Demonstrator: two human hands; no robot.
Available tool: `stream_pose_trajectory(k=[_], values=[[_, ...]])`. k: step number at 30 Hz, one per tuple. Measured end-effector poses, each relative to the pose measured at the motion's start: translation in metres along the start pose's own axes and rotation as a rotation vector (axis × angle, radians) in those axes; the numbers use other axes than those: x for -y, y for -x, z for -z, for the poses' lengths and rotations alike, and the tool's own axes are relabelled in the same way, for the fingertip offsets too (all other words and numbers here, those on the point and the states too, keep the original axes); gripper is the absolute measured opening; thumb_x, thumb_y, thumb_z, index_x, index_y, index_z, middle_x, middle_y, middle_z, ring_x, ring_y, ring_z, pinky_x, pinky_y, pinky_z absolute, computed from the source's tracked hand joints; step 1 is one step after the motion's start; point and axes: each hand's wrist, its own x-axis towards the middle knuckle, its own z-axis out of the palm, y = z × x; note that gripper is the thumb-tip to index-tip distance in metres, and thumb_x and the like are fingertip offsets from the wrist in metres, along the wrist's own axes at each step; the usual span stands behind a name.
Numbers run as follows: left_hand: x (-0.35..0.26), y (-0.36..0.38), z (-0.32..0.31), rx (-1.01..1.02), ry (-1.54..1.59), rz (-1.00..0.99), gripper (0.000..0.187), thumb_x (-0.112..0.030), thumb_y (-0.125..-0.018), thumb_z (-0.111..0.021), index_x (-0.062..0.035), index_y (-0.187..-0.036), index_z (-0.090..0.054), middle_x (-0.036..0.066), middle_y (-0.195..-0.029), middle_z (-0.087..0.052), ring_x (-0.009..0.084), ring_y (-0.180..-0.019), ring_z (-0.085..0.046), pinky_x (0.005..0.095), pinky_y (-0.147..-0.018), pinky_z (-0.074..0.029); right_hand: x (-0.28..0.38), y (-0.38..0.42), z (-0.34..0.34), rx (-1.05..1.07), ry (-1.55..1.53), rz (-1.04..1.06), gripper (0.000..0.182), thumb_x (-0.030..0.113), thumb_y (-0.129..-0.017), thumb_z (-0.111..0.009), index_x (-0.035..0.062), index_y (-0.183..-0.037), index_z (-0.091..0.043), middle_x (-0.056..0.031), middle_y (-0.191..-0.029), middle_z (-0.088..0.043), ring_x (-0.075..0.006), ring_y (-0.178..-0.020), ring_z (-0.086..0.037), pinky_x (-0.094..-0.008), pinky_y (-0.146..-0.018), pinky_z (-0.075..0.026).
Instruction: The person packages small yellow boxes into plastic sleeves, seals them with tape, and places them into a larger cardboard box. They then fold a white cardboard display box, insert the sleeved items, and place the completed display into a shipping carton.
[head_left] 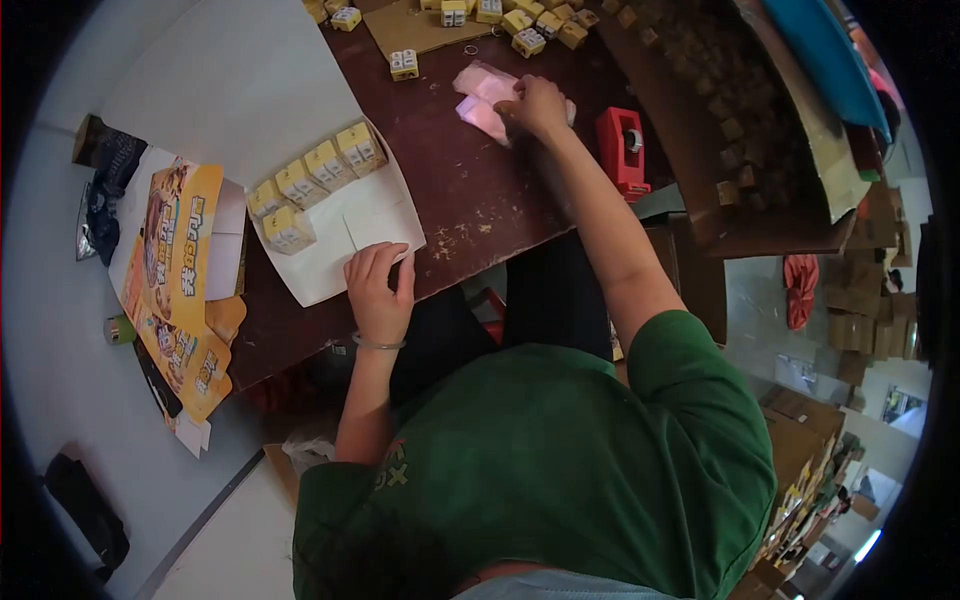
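Observation:
My left hand (378, 290) rests at the front edge of a shallow white box (365, 205), thumb apart from its bent fingers. Inside the box, a row of small yellow-and-white boxes (325, 162) lines the far side, with one more small box (287, 229) in front at the left. Across the table, my right hand (537, 106) reaches onto a small pile of pink plastic packets (487, 88), its fingers closed down on them. The exact pinch is partly hidden by the hand.
A red tape dispenser (622, 155) stands right of my right hand. More small yellow boxes (528, 41) lie at the table's back. A large carton (745, 130) of small brown pieces stands at the right. Printed orange packaging (180, 245) lies left of the white box.

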Motion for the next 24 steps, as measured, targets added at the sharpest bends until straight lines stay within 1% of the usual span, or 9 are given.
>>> stream_pose_trajectory(k=[6,8,11,13,15,16,22,23,24], values=[[-0.032,-0.024,-0.041,0.259,0.981,0.433,0.042,-0.018,-0.092,-0.064,-0.0018,-0.129,-0.055,0.010,-0.119,-0.061,0.0199,-0.112,-0.057,0.0327,-0.100,-0.042,0.012,0.037,0.043,0.102,-0.943,-0.087,0.020,0.021,-0.091,-0.069,0.0034,-0.083,-0.063,-0.0010,-0.071,-0.062,-0.0089,-0.062,-0.054,-0.0251,-0.056,-0.043],[-0.033,-0.034,-0.054,0.332,1.371,0.541,0.057,-0.017,-0.095,-0.058,-0.0010,-0.145,-0.036,0.012,-0.136,-0.049,0.0195,-0.126,-0.047,0.0340,-0.108,-0.035,0.034,0.089,0.072,0.454,-1.311,-0.199,0.016,0.017,-0.093,-0.067,0.0055,-0.083,-0.063,0.0041,-0.071,-0.058,-0.0037,-0.065,-0.050,-0.0212,-0.057,-0.040],[-0.042,-0.039,-0.066,0.559,1.679,0.626,0.072,-0.005,-0.092,-0.049,-0.0032,-0.155,-0.013,0.013,-0.149,-0.035,0.0239,-0.139,-0.035,0.0381,-0.116,-0.026,0.056,0.172,0.060,0.347,-1.030,-0.071,0.022,0.016,-0.088,-0.071,0.0061,-0.104,-0.060,-0.0071,-0.094,-0.065,-0.0144,-0.087,-0.060,-0.0285,-0.078,-0.047],[-0.039,-0.031,-0.074,0.767,1.815,0.601,0.076,-0.003,-0.089,-0.049,-0.0044,-0.156,-0.012,0.013,-0.150,-0.036,0.0261,-0.139,-0.037,0.0396,-0.117,-0.027,0.050,0.180,0.081,-0.224,-0.440,0.240,0.038,0.020,-0.082,-0.074,0.0090,-0.115,-0.060,-0.0124,-0.118,-0.058,-0.0260,-0.112,-0.055,-0.0377,-0.095,-0.041],[-0.039,-0.022,-0.073,0.932,1.742,0.592,0.074,-0.002,-0.087,-0.051,-0.0041,-0.154,-0.019,0.016,-0.147,-0.039,0.0299,-0.138,-0.039,0.0429,-0.117,-0.028,0.035,0.179,0.104,-0.145,-0.320,0.465,0.050,0.024,-0.079,-0.074,0.0120,-0.124,-0.057,-0.0107,-0.130,-0.050,-0.0339,-0.119,-0.045,-0.0446,-0.102,-0.033],[-0.037,-0.019,-0.071,1.037,1.740,0.580,0.073,-0.003,-0.087,-0.051,-0.0040,-0.153,-0.021,0.017,-0.146,-0.040,0.0305,-0.137,-0.040,0.0432,-0.117,-0.028,0.032,0.178,0.108,-0.092,-0.323,0.581,0.036,0.023,-0.082,-0.072,0.0104,-0.114,-0.062,-0.0086,-0.115,-0.058,-0.0299,-0.106,-0.052,-0.0422,-0.099,-0.035],[-0.043,0.008,-0.073,1.137,1.933,0.737,0.059,-0.022,-0.093,-0.057,-0.0104,-0.146,-0.034,0.017,-0.122,-0.057,0.0304,-0.115,-0.057,0.0451,-0.106,-0.042,0.000,0.189,0.114,0.724,-1.281,0.218,0.015,0.018,-0.087,-0.069,0.0037,-0.088,-0.063,-0.0067,-0.085,-0.059,-0.0237,-0.088,-0.054,-0.0326,-0.088,-0.040],[-0.046,0.011,-0.072,1.132,1.932,0.767,0.058,-0.025,-0.093,-0.058,-0.0100,-0.145,-0.035,0.017,-0.120,-0.058,0.0290,-0.111,-0.060,0.0445,-0.103,-0.045,0.001,0.194,0.110,0.782,-1.437,0.073,0.014,0.017,-0.085,-0.070,0.0044,-0.091,-0.066,-0.0070,-0.092,-0.063,-0.0239,-0.089,-0.055,-0.0330,-0.086,-0.042],[-0.047,0.014,-0.072,1.124,1.929,0.796,0.058,-0.027,-0.094,-0.059,-0.0097,-0.144,-0.035,0.016,-0.118,-0.059,0.0275,-0.106,-0.062,0.0438,-0.099,-0.048,0.005,0.199,0.106,0.469,-1.175,0.194,0.016,0.017,-0.084,-0.071,0.0053,-0.094,-0.067,-0.0073,-0.097,-0.064,-0.0246,-0.089,-0.055,-0.0334,-0.085,-0.043]])
